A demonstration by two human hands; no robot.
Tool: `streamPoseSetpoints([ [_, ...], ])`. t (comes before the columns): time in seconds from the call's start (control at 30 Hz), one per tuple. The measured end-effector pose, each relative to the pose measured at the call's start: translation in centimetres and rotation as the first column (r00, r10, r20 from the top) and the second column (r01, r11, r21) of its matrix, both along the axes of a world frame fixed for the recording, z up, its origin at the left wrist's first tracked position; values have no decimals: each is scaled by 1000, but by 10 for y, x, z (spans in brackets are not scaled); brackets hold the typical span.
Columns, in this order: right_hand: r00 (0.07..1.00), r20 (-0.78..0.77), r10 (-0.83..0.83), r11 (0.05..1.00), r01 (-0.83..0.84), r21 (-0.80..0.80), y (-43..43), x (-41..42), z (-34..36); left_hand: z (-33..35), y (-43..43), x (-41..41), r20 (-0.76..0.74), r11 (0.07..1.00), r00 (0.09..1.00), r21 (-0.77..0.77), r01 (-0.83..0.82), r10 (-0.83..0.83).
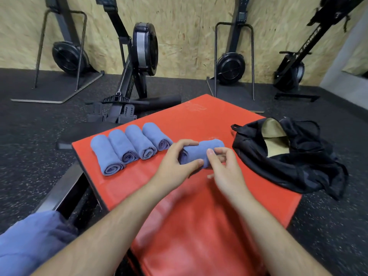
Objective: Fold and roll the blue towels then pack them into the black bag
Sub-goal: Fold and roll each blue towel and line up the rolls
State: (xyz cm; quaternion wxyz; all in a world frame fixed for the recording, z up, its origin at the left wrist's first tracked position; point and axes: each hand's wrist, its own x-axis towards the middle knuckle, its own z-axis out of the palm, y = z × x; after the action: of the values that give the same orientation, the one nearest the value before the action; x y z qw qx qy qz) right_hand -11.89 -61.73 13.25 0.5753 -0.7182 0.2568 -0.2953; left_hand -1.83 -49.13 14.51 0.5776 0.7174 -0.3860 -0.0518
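A gym room: chipboard wall [189,26] behind, black speckled rubber floor [29,146], and four rowing machines [144,48] standing along the wall. Nearer, a red surface [199,196] carries the work.

The black bag [294,162] slumps across the surface's right edge, partly on the floor, its mouth gaping upward and showing a tan lining. It looks limp and light, so the mouth would likely need holding wide while a roll goes in.

Off the near left corner lies a heap of loose blue cloth [29,246], probably more towels; how many, I cannot tell.

Four rolled towels [127,148] lie side by side in a row near the far left corner, touching one another, their spiral ends facing the person.

A fifth blue towel [201,151], rolled, sits at the middle of the surface between that row and the bag. The left hand [175,162] has its grip curled round the roll's near end, thumb beneath and fingers over the top. The right hand [225,166] pinches the roll at mid-length, thumb on the cloth.

The towels look soft, light and grippy rather than slick. A roll will spring loose if released, so I would take it round the middle, over the outer flap, to keep it wound.
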Motion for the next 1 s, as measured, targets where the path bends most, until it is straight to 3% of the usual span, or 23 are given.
streamPoseSetpoints([
  [0.07, 1000, -16, -3, 998, 4, 60, -2, 9, 0, -1, -4, 0, -187, 998, 981, -19, 57, -59],
  [0.17, 997, -24, 70, 997, -69, 42, -4, 10, -1, 0, -6, 1, -514, 986, 850, -164, 33, -114],
  [0.23, 992, -23, 125, 992, -125, 23, -2, 9, -1, 0, -7, 2, -571, 984, 819, -171, -44, -63],
  [0.4, 980, 14, 197, 980, -196, -22, 6, 11, -1, 0, -2, 6, -550, 985, 832, -170, -24, -75],
  [0.53, 970, -50, 238, 970, -240, -31, 14, 10, 1, 0, 2, 12, -537, 974, 841, -213, -72, -55],
  [0.73, 989, -94, 116, 993, -114, 30, 18, 40, -3, -6, 3, 36, -507, 967, 860, -190, -171, 53],
  [0.93, 979, -171, 114, 988, -130, -87, -3, 108, 7, -20, -21, 96, -308, 966, 916, 40, -256, 256],
  [1.0, 973, -206, 106, 985, -131, -114, -14, 137, 7, -24, -28, 123, -149, 933, 931, 194, -302, 332],
])
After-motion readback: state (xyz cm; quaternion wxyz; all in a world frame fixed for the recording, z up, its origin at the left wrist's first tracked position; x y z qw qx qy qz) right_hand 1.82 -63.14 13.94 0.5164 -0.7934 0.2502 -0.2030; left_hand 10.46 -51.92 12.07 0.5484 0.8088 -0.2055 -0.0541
